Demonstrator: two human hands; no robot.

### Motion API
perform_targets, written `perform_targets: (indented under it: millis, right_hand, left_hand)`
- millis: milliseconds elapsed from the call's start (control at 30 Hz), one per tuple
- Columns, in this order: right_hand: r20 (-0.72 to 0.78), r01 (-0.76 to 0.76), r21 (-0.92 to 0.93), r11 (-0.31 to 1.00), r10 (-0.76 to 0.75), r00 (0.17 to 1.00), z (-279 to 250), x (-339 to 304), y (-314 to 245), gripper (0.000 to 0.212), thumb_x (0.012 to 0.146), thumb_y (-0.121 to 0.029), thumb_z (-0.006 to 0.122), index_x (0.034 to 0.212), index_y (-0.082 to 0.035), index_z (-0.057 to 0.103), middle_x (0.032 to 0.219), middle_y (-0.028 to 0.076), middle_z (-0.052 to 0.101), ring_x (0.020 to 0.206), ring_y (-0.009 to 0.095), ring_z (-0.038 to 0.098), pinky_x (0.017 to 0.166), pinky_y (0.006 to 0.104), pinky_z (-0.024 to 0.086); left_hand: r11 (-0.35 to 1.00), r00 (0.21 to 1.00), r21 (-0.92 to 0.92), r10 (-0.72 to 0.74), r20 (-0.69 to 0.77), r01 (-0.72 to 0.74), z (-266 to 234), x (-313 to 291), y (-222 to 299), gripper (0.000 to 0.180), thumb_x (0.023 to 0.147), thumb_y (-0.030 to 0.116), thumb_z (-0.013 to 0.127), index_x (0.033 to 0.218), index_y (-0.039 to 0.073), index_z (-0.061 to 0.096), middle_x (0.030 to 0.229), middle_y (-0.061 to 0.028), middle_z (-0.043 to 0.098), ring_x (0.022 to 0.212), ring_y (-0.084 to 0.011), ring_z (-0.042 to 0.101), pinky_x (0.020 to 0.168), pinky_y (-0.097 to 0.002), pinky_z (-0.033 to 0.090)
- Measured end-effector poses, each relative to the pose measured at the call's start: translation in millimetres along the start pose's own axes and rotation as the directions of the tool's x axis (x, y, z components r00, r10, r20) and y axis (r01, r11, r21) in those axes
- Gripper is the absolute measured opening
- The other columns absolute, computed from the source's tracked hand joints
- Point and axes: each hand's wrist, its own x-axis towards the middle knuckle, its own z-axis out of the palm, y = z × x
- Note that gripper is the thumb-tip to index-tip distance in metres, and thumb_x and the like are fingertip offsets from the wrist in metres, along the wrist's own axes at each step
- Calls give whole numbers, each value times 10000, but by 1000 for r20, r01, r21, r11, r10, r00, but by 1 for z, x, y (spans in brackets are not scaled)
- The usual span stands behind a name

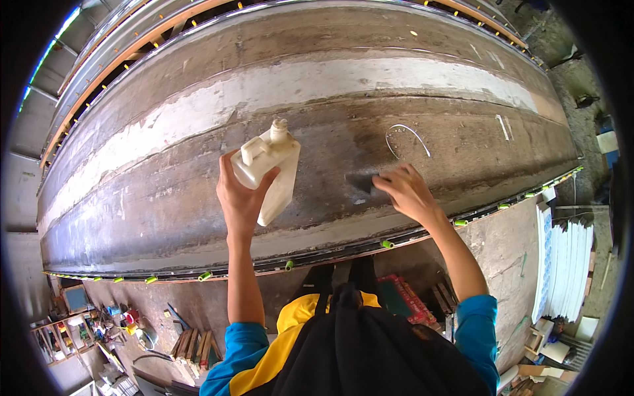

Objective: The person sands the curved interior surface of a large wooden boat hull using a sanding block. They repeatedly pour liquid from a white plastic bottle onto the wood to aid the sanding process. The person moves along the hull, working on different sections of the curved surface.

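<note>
My left hand is closed round the lower side of an off-white plastic jug. The jug has a moulded handle and a short neck at its top, and it leans over a long, stained brown work surface. To the right, my right hand pinches a dark, flat scraper, blurred by motion. Its blade lies at or just over the surface; whether it touches I cannot tell. The surface around the blade looks dark and wet. Just beyond this hand a thin white curved strip lies on the surface.
Green clips line the near edge of the work surface, and an orange-brown beam runs along its far side. Wooden blocks and mixed tools are on the floor at lower left. White panels are stacked at right.
</note>
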Motion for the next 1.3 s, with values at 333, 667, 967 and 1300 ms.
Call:
perform_targets:
  millis: [333,667,967,1300]
  right_hand:
    - [18,-48,178,983,46,999,-18,-16,-1,422,708,-79,676,1100,-67,521,890,125,624,844,261,593,814,413,429]
    - [20,-646,310,698,674,738,10,59,-51,489,806,-79,548,1222,69,337,707,214,607,632,350,620,550,407,496]
    - [274,-738,492,462,723,634,6,71,-50,514,818,-149,584,1219,5,301,790,255,614,731,397,621,599,467,493]
    - [124,-677,518,523,737,664,-3,62,-54,517,816,-167,569,1219,41,320,746,255,607,705,418,612,664,467,493]
  left_hand:
    - [1000,1000,-20,-9,-15,9,3,-1,-2,572,630,246,799,1051,36,473,891,-150,610,805,-288,611,698,-371,476]
    - [997,994,-72,-28,-102,20,8,-1,-15,568,641,231,800,1052,23,468,924,-136,595,829,-239,596,729,-339,469]
    - [992,986,-127,-37,-166,15,4,-7,-23,550,659,212,791,1055,14,465,935,-128,592,838,-211,587,746,-316,462]
    - [997,985,-76,-27,-169,14,7,-15,-22,565,654,187,786,1076,17,451,948,-126,591,873,-216,583,774,-325,456]
